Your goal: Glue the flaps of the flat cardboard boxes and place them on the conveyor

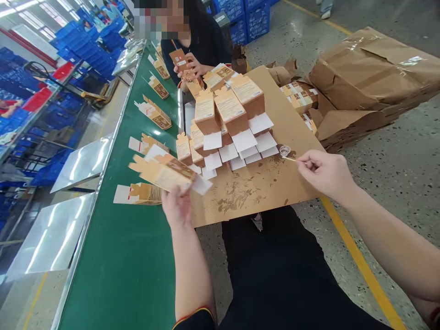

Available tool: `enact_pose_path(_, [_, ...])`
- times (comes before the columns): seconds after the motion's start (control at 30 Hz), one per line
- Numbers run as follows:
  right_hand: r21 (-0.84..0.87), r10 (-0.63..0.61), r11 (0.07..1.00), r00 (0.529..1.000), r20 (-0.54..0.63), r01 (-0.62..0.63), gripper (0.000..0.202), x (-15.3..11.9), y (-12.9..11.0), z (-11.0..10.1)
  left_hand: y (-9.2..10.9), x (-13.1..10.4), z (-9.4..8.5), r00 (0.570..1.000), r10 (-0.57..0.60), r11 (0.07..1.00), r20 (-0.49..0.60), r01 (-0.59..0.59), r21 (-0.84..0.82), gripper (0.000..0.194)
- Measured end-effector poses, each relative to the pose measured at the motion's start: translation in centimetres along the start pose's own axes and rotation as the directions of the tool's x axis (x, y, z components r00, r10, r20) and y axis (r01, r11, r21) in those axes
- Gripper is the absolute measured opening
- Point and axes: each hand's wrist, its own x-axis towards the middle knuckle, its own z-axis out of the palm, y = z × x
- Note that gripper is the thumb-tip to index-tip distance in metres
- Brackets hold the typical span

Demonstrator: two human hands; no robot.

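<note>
My left hand [178,206] is closed on a tan and brown cardboard box [168,172], tilted above the belt's edge, its end flaps open. Between the fingertips of my right hand [325,174] is a thin cotton swab [290,158]. The swab's far end is at a small clear cup [284,150] on the brown cardboard sheet [295,183]; whether it dips inside is too small to tell. A pile of similar boxes [228,110], with white flaps sticking out, lies on the sheet between my hands. Dark wet-looking smears mark the sheet in front of the pile.
Several boxes [156,117] lie in a row along the green conveyor belt [137,256] to the left. Across the pile, a co-worker [206,41] holds a box. A large brown paper-wrapped carton [374,68] stands at the right, with more boxes beside it. Blue crates [257,20] are stacked behind.
</note>
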Motion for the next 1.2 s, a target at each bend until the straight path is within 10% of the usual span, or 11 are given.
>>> enact_pose_path(0.17, [0.252, -0.153, 0.965, 0.940, 0.305, 0.075, 0.019, -3.3, -2.5, 6.7, -1.0, -7.1, 3.9, 0.964, -0.171, 0.937, 0.202, 0.222, -0.271, 0.085])
enact_pose_path(0.47, [0.041, -0.210, 0.977, 0.907, 0.365, 0.210, 0.023, -5.1, -2.1, 15.9, -2.2, -7.2, 4.5, 0.973, -0.162, 0.966, 0.162, 0.190, -0.176, 0.090])
enact_pose_path(0.7, [0.104, -0.324, 0.945, 0.840, 0.436, 0.310, 0.024, -5.8, -2.7, 15.7, -2.1, -7.9, 5.3, 0.980, -0.099, 0.983, 0.172, 0.123, -0.137, 0.096])
enact_pose_path(0.93, [0.215, -0.215, 0.962, 0.954, 0.210, 0.169, 0.025, -9.0, -2.0, 10.8, -1.7, -10.0, 5.6, 0.988, -0.071, 0.989, 0.136, 0.052, 0.137, 0.086])
enact_pose_path(1.2, [0.249, -0.031, 0.968, 0.982, 0.189, -0.018, 0.027, -10.7, -2.3, 8.0, -1.4, -10.3, 6.3, 0.985, -0.055, 0.975, 0.163, 0.018, 0.221, 0.081])
